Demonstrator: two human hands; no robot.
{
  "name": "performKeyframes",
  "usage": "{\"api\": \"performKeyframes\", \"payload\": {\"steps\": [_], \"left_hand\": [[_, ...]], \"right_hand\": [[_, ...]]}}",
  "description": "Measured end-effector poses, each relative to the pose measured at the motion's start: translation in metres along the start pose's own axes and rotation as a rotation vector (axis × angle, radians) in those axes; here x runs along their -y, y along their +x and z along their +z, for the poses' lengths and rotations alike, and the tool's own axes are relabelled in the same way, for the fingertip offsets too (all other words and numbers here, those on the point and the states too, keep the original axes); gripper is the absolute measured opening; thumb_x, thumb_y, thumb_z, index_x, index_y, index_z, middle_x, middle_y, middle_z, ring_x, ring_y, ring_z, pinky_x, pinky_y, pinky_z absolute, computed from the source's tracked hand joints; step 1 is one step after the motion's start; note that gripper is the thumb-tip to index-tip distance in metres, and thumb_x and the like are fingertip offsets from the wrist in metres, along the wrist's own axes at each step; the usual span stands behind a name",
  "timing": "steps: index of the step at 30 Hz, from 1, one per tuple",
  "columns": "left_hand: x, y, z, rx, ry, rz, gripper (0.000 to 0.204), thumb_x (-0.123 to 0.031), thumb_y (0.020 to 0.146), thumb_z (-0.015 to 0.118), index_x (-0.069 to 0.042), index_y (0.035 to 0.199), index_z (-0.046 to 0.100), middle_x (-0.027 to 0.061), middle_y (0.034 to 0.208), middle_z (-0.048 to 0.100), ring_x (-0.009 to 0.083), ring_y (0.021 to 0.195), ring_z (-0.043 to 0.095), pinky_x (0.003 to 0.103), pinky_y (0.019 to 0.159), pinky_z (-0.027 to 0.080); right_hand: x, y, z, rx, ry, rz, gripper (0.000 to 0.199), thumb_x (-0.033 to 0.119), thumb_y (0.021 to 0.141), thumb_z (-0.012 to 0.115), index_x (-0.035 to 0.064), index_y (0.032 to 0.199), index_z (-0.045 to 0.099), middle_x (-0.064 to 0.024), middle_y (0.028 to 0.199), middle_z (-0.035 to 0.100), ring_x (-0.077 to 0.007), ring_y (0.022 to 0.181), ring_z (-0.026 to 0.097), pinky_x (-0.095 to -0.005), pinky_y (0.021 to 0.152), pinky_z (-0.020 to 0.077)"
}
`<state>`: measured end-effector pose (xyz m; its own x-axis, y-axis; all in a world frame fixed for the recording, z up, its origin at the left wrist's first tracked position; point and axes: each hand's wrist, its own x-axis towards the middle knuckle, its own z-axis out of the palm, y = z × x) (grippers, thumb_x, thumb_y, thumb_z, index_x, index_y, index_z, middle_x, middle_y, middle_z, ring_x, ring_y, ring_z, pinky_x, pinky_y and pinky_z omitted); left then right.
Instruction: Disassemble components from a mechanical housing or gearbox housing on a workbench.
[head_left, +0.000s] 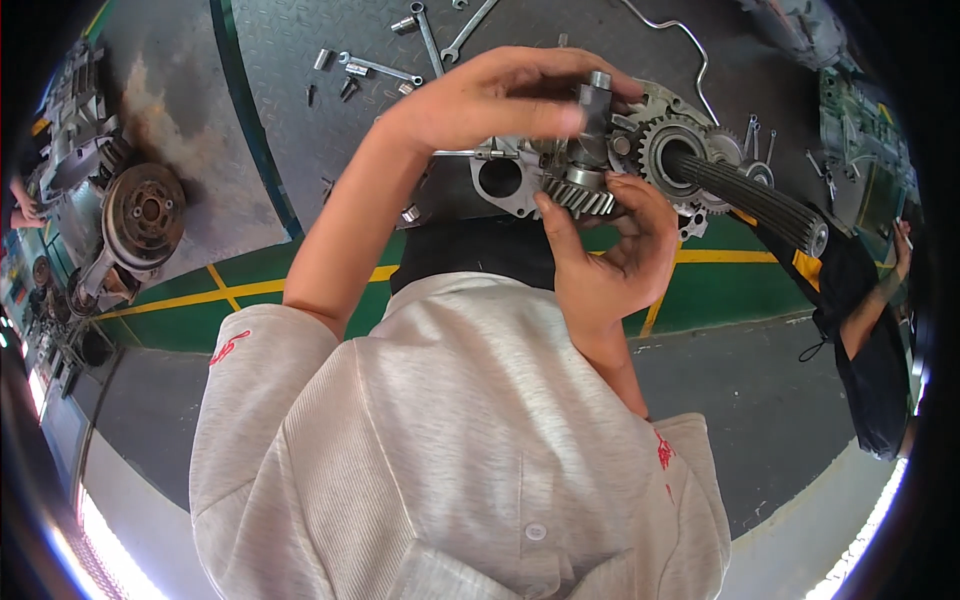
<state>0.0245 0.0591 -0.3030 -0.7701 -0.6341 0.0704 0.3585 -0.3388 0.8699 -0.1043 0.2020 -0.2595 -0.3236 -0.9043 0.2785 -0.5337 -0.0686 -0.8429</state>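
Observation:
A dark metal gear shaft (593, 118) stands nearly upright in front of a metal gear housing. Its lower end carries a helical gear (580, 197) with slanted teeth. My left hand (490, 98) closes around the upper part of the shaft, thumb on the near side and fingers partly hidden behind it. Lower down, my right hand (622, 245) pinches the helical gear between thumb and fingers. Just right of them, a larger toothed gear (672, 160) surrounds a long splined shaft (755, 195), which points toward the lower right. A flat flange with a round hole (500, 178) lies to the left.
Combination wrenches (385, 70) and sockets (324, 60) are scattered on the dark textured tabletop. A bent metal rod (700, 60) lies at the far right. Leftward sits a rusty brake drum (145, 212). Another person's arm (875, 310) is at the right edge.

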Motion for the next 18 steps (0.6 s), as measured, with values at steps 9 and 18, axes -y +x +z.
{"api": "performKeyframes", "payload": {"steps": [9, 18], "left_hand": [[0.006, 0.02, 0.029, -0.447, 0.258, -0.106, 0.045, -0.034, 0.104, 0.048, 0.0, 0.088, 0.072, 0.0088, 0.072, 0.061, 0.0184, 0.072, 0.058, 0.034, 0.072, 0.047], [-0.013, 0.06, -0.022, 0.291, 0.623, -0.2, 0.029, -0.01, 0.094, 0.067, -0.002, 0.122, 0.068, 0.0096, 0.113, 0.069, 0.023, 0.108, 0.06, 0.033, 0.101, 0.044]], "right_hand": [[0.005, 0.014, 0.013, -0.144, -0.063, -0.088, 0.05, 0.012, 0.062, 0.096, 0.0013, 0.1, 0.064, -0.0087, 0.097, 0.066, -0.0193, 0.077, 0.063, -0.0275, 0.059, 0.05], [0.012, 0.026, 0.018, -0.134, -0.087, -0.006, 0.034, 0.009, 0.066, 0.093, 0.004, 0.09, 0.069, -0.0045, 0.093, 0.063, -0.0081, 0.054, 0.042, -0.0239, 0.046, 0.0371]]}}
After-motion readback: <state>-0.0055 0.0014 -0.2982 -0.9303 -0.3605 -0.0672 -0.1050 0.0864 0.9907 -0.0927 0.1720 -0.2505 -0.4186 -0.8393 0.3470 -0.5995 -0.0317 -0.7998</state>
